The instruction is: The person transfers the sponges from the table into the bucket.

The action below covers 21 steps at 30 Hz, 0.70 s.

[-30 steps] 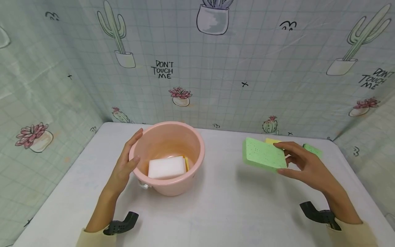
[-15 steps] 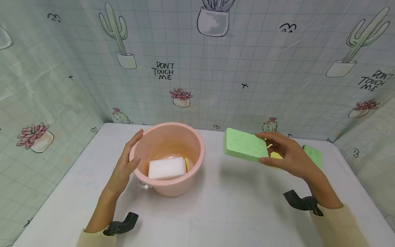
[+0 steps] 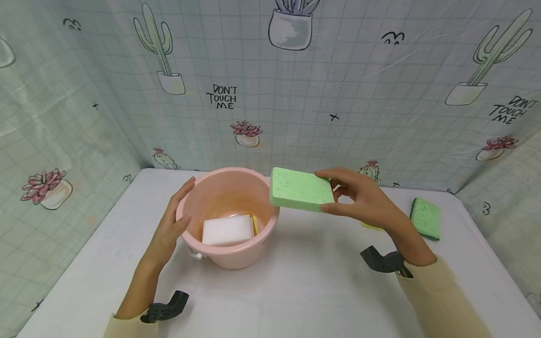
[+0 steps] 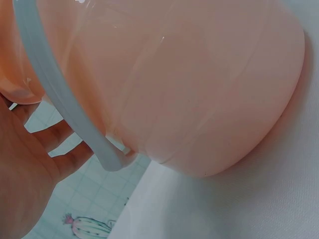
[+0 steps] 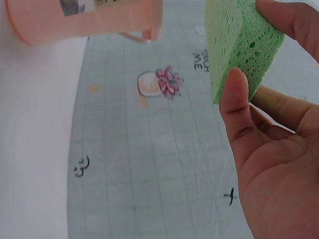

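Observation:
My right hand [image 3: 359,197] pinches a light green sponge [image 3: 301,188] by its right end, thumb at the near edge and fingers at the far edge. The sponge is held above the table, its left end overlapping the right rim of a pink bucket [image 3: 241,253] in the head view. In the right wrist view the sponge's porous end [image 5: 254,45] shows between thumb and fingers. Against the bucket's left side rests my left hand [image 3: 166,234], its fingers fairly straight along the rim. Inside the bucket lie a white sponge block [image 3: 228,230] and something yellow [image 3: 255,225] beside it.
A green sponge with a dark underside [image 3: 425,218] lies on the white table [image 3: 296,300] at the right. Mostly hidden under my right hand is a yellow piece [image 3: 372,226]. The bucket's pale handle [image 4: 65,99] hangs by my left hand. Cactus-print cloth [image 3: 296,117] walls the back and sides.
My right hand has carried the green sponge leftward from the right side of the table to the bucket's right rim. My left hand and the bucket have stayed put.

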Available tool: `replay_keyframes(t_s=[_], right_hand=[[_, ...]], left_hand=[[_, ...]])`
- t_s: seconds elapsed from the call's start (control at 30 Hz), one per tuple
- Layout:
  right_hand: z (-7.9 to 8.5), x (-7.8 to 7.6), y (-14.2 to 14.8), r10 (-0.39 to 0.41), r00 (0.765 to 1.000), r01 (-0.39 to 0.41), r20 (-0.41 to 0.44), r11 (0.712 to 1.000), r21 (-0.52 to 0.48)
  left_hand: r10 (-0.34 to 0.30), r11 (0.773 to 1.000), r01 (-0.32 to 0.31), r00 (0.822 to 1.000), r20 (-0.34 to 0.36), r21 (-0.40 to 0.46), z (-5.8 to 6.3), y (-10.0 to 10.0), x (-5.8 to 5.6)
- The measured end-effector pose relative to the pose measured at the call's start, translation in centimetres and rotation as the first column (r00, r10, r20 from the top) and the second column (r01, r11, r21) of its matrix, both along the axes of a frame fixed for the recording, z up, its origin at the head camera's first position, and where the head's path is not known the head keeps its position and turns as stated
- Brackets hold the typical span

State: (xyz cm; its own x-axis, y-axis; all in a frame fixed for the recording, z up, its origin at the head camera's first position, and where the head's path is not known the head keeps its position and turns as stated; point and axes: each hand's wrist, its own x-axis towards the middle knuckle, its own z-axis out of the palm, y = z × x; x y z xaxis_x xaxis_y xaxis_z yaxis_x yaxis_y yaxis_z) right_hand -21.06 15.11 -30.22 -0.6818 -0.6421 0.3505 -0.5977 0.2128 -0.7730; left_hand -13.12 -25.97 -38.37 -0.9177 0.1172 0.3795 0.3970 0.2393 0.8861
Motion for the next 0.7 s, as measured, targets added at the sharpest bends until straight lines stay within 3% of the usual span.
replay_keyframes(t_s=[0.3, 0.7], right_hand=[[1.1, -0.4, -4.4, -0.009, 1.000, 0.008, 0.014, 0.999, 0.036], [1.2, -0.8, -10.5, 0.025, 0.999, -0.030, 0.033, 0.987, 0.159]], left_hand=[[0.011, 1.000, -0.011, 1.000, 0.002, -0.008, 0.1, -0.2, 0.1], [0.033, 0.999, -0.033, 0.999, 0.020, -0.015, -0.1, -0.1, 0.0]])
